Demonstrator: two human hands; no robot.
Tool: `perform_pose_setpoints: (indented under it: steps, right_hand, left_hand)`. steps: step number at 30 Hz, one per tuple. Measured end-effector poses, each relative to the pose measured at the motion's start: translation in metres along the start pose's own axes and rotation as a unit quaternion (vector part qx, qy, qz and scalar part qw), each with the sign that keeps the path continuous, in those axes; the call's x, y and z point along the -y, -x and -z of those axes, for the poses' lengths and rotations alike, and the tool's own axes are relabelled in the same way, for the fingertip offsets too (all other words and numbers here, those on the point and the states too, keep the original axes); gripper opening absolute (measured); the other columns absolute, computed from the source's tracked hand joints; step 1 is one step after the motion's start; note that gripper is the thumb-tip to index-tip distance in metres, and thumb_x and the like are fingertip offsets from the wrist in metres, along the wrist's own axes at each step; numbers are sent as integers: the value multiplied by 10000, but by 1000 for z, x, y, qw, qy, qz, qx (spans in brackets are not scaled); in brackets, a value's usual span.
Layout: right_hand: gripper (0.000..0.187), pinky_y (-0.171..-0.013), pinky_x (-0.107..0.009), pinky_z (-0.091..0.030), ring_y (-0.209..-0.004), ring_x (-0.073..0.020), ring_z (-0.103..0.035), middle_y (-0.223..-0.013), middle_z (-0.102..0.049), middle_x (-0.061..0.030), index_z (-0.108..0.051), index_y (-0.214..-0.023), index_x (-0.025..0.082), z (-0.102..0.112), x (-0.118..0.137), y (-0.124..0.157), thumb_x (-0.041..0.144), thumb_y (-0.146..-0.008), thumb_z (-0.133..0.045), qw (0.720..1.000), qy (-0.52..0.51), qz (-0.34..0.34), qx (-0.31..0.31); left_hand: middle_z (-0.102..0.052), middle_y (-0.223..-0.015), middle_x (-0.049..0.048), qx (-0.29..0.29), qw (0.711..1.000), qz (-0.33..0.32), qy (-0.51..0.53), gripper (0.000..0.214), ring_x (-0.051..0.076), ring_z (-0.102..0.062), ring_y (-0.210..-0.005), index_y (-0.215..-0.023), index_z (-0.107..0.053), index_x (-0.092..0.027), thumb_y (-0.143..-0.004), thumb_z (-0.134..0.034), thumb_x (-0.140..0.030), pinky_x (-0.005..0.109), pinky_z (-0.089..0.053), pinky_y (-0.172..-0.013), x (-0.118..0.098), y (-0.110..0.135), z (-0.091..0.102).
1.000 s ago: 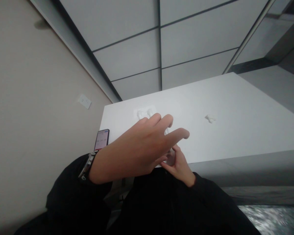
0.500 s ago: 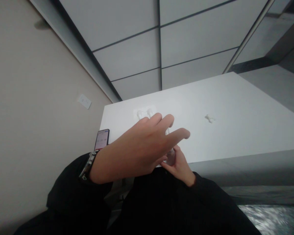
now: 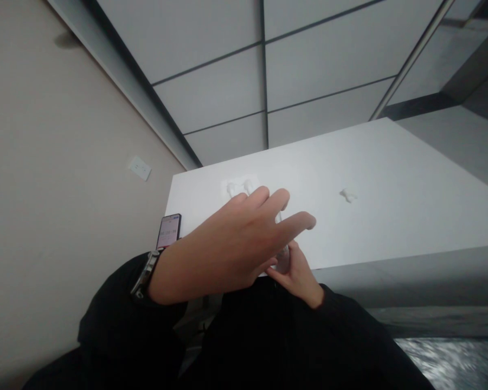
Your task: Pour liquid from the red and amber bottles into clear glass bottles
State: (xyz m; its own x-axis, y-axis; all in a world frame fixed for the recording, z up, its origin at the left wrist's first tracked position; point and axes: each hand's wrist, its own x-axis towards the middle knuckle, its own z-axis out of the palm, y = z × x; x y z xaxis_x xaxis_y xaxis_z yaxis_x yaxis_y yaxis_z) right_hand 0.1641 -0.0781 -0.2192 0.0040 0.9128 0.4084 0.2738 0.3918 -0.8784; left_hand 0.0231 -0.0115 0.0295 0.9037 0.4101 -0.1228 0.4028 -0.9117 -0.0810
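Observation:
My left hand [image 3: 248, 235], with a wristwatch [image 3: 145, 275] behind it, reaches across the middle with its fingers curled and its index finger stretched further out. A sliver of something white [image 3: 278, 218] shows between the fingers; the palm side is hidden. Just beneath, my right hand [image 3: 300, 275] is closed around a small, clear, rounded object [image 3: 283, 260] at the table's near edge. My left thumb lies close against this object, whose upper part is hidden. Beyond my left knuckles, two white pieces with rounded heads and stems [image 3: 248, 187] rest on a flat white base.
A small white knotted-looking piece [image 3: 348, 195] lies on the right part of the white table [image 3: 406, 189]. At the left edge is a phone [image 3: 169, 229] with its screen lit. Cabinet doors [image 3: 228, 81] stand behind; a wall with a socket [image 3: 140, 168] is at left.
Both hands keep nearly the same pose and place. The view has shifted very slightly, and the digits on the phone screen look different.

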Motion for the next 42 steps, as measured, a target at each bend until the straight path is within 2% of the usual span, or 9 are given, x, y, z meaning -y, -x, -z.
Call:
perform_pose_setpoints:
  steps: [11, 19, 23, 28, 31, 35, 39, 42]
  right_hand:
    - [709, -1057, -609, -595, -1265, -390, -681, -1400, -668, -147, -480, -1489, 279, 0, 0, -1, 476, -889, -802, 1000, -3, -11, 4]
    - [706, -1091, -588, -574, -1346, -365, -640, -1462, -625, -160, -400, -1529, 276, 0, -6, 2, 480, -950, -750, 1000, 7, 28, 3]
    - [738, -1112, -578, -561, -1350, -361, -640, -1456, -636, -156, -432, -1526, 266, 2, -4, 1, 471, -914, -790, 1000, 0, 0, 13]
    - [722, -1144, -562, -545, -1386, -335, -622, -1493, -622, -130, -428, -1555, 304, 4, -2, -1, 457, -937, -769, 999, -26, 17, 13]
    - [735, -1154, -571, -539, -1394, -336, -618, -1498, -622, -114, -414, -1568, 331, 4, -4, -1, 447, -937, -773, 999, -24, 24, 8]
    - [767, -1155, -567, -537, -1407, -339, -608, -1516, -610, -130, -386, -1581, 317, 3, -6, -2, 376, -932, -790, 998, -25, 53, 11]
    - [775, -1141, -548, -552, -1401, -332, -618, -1521, -615, -142, -370, -1588, 313, 2, -6, -3, 350, -935, -786, 997, -15, 75, 6]
    - [770, -1122, -546, -569, -1385, -337, -633, -1508, -628, -149, -385, -1582, 304, 0, -7, -2, 349, -928, -789, 997, -5, 78, -1]
  left_hand:
    - [-591, -1218, 119, 7, 1000, 2, 0, 547, 284, -566, -1015, -1379, -478, -216, -890, -714, -156, 373, -477, -820, 0, -1, 0]
    - [-588, -1216, 117, 6, 1000, 5, 5, 530, 286, -565, -1027, -1378, -476, -211, -905, -710, -155, 374, -476, -820, -2, -3, 0]
    - [-594, -1230, 117, 2, 1000, 12, 22, 518, 280, -573, -1026, -1378, -480, -212, -921, -722, -173, 366, -471, -807, -2, -2, 0]
    - [-595, -1270, 126, -2, 998, 29, 60, 469, 279, -583, -1061, -1377, -490, -216, -967, -718, -229, 368, -484, -826, -1, 1, -2]
    - [-599, -1282, 127, -20, 995, 38, 91, 442, 282, -596, -1097, -1357, -513, -222, -970, -726, -242, 377, -507, -853, 1, 4, -5]
    - [-622, -1259, 107, -57, 983, 74, 155, 470, 285, -624, -1115, -1295, -561, -231, -897, -811, -232, 421, -559, -904, 5, 15, -13]
    - [-615, -1323, 109, -111, 960, 119, 228, 572, 285, -651, -1202, -1295, -573, -254, -816, -881, -210, 457, -592, -988, 11, 31, -28]
    - [-613, -1345, 111, -140, 943, 165, 252, 572, 292, -682, -1201, -1258, -629, -266, -771, -930, -263, 475, -610, -993, 14, 43, -43]
